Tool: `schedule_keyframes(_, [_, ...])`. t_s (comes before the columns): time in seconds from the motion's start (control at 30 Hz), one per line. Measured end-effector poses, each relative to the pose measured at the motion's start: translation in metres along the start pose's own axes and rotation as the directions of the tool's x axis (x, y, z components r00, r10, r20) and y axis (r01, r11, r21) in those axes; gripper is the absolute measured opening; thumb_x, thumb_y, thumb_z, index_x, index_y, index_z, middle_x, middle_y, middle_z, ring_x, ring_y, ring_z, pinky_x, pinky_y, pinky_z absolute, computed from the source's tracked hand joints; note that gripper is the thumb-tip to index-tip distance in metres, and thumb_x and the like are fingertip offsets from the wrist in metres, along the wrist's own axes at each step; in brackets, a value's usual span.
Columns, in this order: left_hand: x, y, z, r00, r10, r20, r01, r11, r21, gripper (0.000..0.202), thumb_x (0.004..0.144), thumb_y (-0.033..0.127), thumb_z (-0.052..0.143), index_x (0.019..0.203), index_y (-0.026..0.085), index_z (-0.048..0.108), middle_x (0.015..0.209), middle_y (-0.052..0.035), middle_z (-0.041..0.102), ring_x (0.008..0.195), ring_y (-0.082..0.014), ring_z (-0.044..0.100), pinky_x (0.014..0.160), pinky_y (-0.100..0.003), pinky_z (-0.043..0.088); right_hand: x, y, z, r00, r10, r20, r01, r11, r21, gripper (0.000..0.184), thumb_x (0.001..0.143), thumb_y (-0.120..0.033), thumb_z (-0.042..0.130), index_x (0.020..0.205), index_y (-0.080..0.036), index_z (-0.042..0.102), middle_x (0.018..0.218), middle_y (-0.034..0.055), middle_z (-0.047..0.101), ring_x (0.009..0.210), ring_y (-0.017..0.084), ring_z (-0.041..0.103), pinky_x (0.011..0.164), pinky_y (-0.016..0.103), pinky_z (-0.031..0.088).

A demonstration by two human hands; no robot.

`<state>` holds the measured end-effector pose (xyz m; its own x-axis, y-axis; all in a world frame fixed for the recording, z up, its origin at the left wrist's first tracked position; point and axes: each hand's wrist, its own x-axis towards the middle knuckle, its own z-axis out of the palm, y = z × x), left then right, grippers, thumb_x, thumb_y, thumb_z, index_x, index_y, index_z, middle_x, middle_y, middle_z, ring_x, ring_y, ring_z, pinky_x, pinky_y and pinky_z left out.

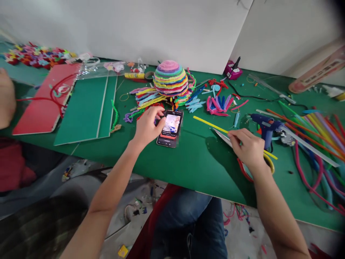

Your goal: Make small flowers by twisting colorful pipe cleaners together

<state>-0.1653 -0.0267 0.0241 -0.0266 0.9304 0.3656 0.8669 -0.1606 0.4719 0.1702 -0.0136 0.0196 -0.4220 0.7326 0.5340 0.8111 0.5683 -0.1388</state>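
Note:
My left hand (148, 126) rests on the left edge of a smartphone (171, 127) lying on the green table (194, 162), fingers curled around it, thumb at its lit screen. My right hand (248, 149) is closed on a pair of scissors (225, 138) with red and yellow handles, blades pointing left. A long yellow pipe cleaner (210, 125) lies under that hand. Behind the phone stands a dome of rainbow-coloured pipe cleaner coils (170, 77).
Loose pipe cleaners (320, 133) spread at the right beside a blue glue gun (265, 127). Green and red boards (86, 108) lie at the left. Pink pieces (219, 104) sit mid-table. Another person's hand (7, 99) shows at the far left.

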Motion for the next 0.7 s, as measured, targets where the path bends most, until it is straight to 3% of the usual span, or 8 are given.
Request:
schedule_keyframes(0.1, [0.007,0.014,0.008,0.988,-0.121,0.093,0.095,0.964,0.247,0.055,0.085,0.047,0.047,0.129,0.012,0.043,0.108,-0.0174,0.061,0.093,-0.0277,0.06,0.072,-0.036,0.046,-0.002,0.002,0.004,1.0,0.005,0.004,-0.005,1.0,0.0,0.013,0.086,-0.023,0.055,0.087,-0.02,0.068,0.081,0.0003,0.072,0.067,0.011,0.064,0.053,0.021,0.037])
schedule_keyframes(0.2, [0.025,0.033,0.024,0.941,-0.247,0.231,0.128,0.892,0.434,0.074,0.083,0.058,0.045,0.14,0.013,0.034,0.11,-0.0239,0.057,0.096,-0.038,0.058,0.075,-0.045,0.044,-0.002,0.003,0.006,1.0,0.018,-0.01,-0.018,1.0,-0.008,0.014,0.086,-0.024,0.055,0.088,-0.02,0.068,0.081,0.0005,0.072,0.067,0.011,0.064,0.053,0.021,0.037])
schedule_keyframes(0.33, [0.05,0.044,0.043,0.861,-0.388,0.329,0.186,0.842,0.507,0.086,0.074,0.058,0.057,0.143,0.013,0.032,0.114,-0.0275,0.054,0.095,-0.0417,0.057,0.077,-0.048,0.041,-0.002,0.003,0.005,0.999,0.034,-0.021,-0.034,0.999,0.007,0.015,0.086,-0.024,0.054,0.088,-0.019,0.068,0.081,0.0015,0.072,0.067,0.011,0.064,0.054,0.021,0.038])
schedule_keyframes(0.4, [0.056,0.043,0.051,0.848,-0.421,0.322,0.225,0.836,0.5,0.092,0.069,0.061,0.059,0.143,0.013,0.032,0.117,-0.0273,0.053,0.097,-0.0423,0.055,0.078,-0.049,0.04,-0.001,0.002,0.004,0.999,0.034,-0.021,-0.034,0.999,0.008,0.016,0.087,-0.024,0.054,0.087,-0.019,0.069,0.08,0.0013,0.072,0.066,0.011,0.064,0.053,0.022,0.037])
schedule_keyframes(0.53, [0.052,0.037,0.054,0.881,-0.404,0.247,0.256,0.846,0.468,0.092,0.068,0.062,0.059,0.142,0.014,0.035,0.115,-0.0258,0.054,0.099,-0.043,0.053,0.079,-0.051,0.04,-0.001,0.0,0.004,0.999,0.032,-0.024,-0.032,0.999,-0.007,0.018,0.087,-0.027,0.053,0.087,-0.019,0.069,0.078,0.0006,0.072,0.063,0.011,0.064,0.051,0.022,0.035])
schedule_keyframes(0.63, [0.032,0.024,0.038,0.957,-0.249,0.147,0.183,0.914,0.362,0.077,0.077,0.058,0.054,0.14,0.016,0.037,0.108,-0.0207,0.058,0.098,-0.0379,0.055,0.078,-0.048,0.042,-0.002,-0.001,0.005,0.999,0.03,-0.024,-0.03,1.0,-0.006,0.019,0.088,-0.028,0.052,0.087,-0.019,0.07,0.079,0.0012,0.072,0.063,0.011,0.064,0.05,0.023,0.033])
schedule_keyframes(0.7, [0.011,0.009,0.024,0.994,-0.11,0.018,0.101,0.96,0.26,0.056,0.085,0.047,0.048,0.134,0.019,0.044,0.105,-0.015,0.059,0.098,-0.0307,0.054,0.078,-0.042,0.043,-0.002,-0.001,0.005,0.999,0.03,-0.023,-0.03,1.0,0.001,0.019,0.087,-0.027,0.053,0.087,-0.019,0.069,0.078,0.0013,0.072,0.064,0.011,0.064,0.05,0.023,0.033])
